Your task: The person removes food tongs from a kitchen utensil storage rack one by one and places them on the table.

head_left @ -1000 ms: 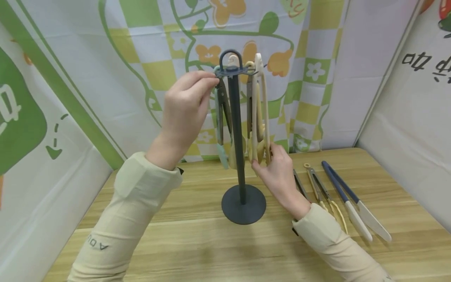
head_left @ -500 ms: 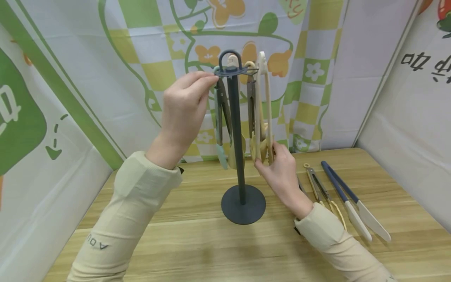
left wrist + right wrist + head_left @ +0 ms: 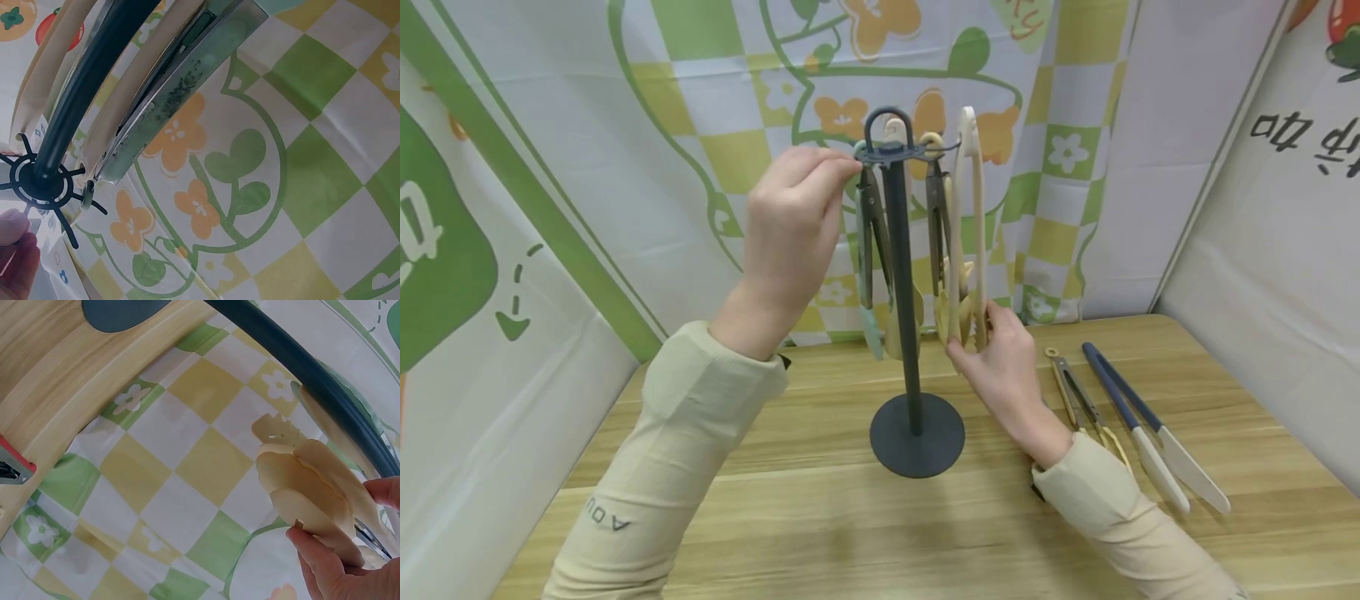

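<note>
A dark hanging rack (image 3: 902, 275) stands upright on a round base, with hooks spreading from its top. My left hand (image 3: 793, 217) pinches one hook near the top; its fingertips (image 3: 12, 228) show in the left wrist view. My right hand (image 3: 1003, 358) grips cream-coloured tongs (image 3: 978, 208) near their lower ends, thumb on one arm and fingers on the other. The tops of these tongs are level with a hook's tip; whether they still hang on it I cannot tell. Yellow tongs (image 3: 951, 321) hang just behind them. Mint-green tongs (image 3: 871, 333) hang on the left side.
On the wooden table (image 3: 760, 517) to the right lie blue-and-white tongs (image 3: 1159, 468) and metal tongs with yellow ends (image 3: 1078, 396). Red-edged grey tongs (image 3: 15, 465) show in the right wrist view. A patterned curtain (image 3: 1067, 233) hangs close behind the rack.
My right hand has shifted the cream tongs rightward, away from the pole and out along the hook. The left hand has stayed in place at the rack's top.
</note>
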`<act>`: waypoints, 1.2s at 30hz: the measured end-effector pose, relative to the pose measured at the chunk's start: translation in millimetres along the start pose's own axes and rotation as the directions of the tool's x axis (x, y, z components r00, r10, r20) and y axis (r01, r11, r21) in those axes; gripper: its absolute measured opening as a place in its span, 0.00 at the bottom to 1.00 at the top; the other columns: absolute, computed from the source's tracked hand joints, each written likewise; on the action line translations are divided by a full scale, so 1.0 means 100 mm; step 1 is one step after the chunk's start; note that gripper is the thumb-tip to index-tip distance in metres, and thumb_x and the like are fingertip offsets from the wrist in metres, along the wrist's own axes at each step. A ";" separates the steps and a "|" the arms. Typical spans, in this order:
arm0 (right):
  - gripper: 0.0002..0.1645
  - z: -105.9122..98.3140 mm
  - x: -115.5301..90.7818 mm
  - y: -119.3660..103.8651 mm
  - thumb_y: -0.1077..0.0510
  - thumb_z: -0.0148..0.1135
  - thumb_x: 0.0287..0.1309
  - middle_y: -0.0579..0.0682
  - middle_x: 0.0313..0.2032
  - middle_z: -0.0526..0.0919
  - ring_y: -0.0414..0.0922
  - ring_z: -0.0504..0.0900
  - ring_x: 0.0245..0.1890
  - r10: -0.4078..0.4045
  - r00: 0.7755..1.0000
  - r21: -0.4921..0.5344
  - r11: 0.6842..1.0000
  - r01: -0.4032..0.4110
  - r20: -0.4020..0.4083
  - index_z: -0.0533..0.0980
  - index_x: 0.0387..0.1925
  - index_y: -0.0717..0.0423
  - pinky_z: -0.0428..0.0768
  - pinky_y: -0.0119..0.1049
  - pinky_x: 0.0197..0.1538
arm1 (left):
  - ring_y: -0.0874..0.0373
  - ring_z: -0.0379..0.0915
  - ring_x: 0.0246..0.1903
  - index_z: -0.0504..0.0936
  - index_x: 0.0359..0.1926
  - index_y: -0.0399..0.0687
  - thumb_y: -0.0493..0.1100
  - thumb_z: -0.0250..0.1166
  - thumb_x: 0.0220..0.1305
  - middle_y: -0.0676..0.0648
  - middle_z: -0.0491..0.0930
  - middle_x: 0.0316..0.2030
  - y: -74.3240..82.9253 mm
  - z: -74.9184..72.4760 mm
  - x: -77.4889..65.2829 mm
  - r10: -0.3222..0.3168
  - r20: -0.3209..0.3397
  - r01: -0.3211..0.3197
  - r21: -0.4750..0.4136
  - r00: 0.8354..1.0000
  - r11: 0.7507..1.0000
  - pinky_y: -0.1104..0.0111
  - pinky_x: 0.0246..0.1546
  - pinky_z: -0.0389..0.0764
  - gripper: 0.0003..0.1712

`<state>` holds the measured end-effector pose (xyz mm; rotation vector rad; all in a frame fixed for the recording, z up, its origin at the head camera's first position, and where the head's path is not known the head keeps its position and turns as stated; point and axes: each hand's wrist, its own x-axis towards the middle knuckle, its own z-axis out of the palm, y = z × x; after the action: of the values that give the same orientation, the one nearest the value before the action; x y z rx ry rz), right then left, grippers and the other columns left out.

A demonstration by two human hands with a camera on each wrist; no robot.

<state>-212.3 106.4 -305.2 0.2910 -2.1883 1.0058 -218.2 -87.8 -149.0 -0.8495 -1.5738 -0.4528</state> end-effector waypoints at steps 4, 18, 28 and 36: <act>0.24 -0.02 -0.01 0.01 0.62 0.67 0.41 0.60 0.33 0.77 0.53 0.77 0.32 0.005 1.000 -0.005 1.000 -0.005 -0.004 0.74 0.43 0.69 0.79 0.44 0.33 | 0.47 0.73 0.31 0.82 0.26 0.31 0.29 0.56 0.60 0.40 0.82 0.27 -0.01 0.01 0.01 0.029 -0.030 -0.029 0.013 0.999 1.000 0.67 0.37 0.75 0.09; 0.26 -0.17 -0.04 0.04 0.63 0.69 0.40 0.61 0.33 0.77 0.54 0.77 0.31 -0.009 1.000 -0.029 1.000 0.009 -0.008 0.73 0.44 0.71 0.79 0.44 0.29 | 0.47 0.70 0.33 0.80 0.28 0.28 0.21 0.48 0.57 0.39 0.80 0.31 0.03 -0.04 0.05 0.116 0.122 -0.141 0.218 0.986 0.966 0.67 0.36 0.75 0.13; 0.21 -0.24 -0.07 0.08 0.63 0.68 0.40 0.59 0.31 0.76 0.53 0.76 0.29 -0.026 1.000 -0.037 0.999 0.026 0.000 0.74 0.38 0.69 0.76 0.41 0.26 | 0.46 0.71 0.32 0.81 0.28 0.29 0.23 0.47 0.60 0.39 0.80 0.31 0.04 -0.04 0.04 0.109 0.139 -0.141 0.243 0.984 0.960 0.67 0.36 0.77 0.15; 0.19 -0.25 -0.11 0.08 0.60 0.67 0.43 0.58 0.32 0.76 0.52 0.77 0.28 0.010 0.999 -0.025 1.000 -0.009 0.044 0.73 0.38 0.67 0.77 0.39 0.24 | 0.46 0.72 0.31 0.82 0.32 0.30 0.24 0.49 0.60 0.39 0.80 0.31 0.02 -0.04 0.04 0.112 0.136 -0.143 0.245 0.984 0.959 0.66 0.36 0.76 0.13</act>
<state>-195.2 129.6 -305.6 0.2937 -2.2422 0.9849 -213.9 -88.0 -145.1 -0.7855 -1.6351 -0.1037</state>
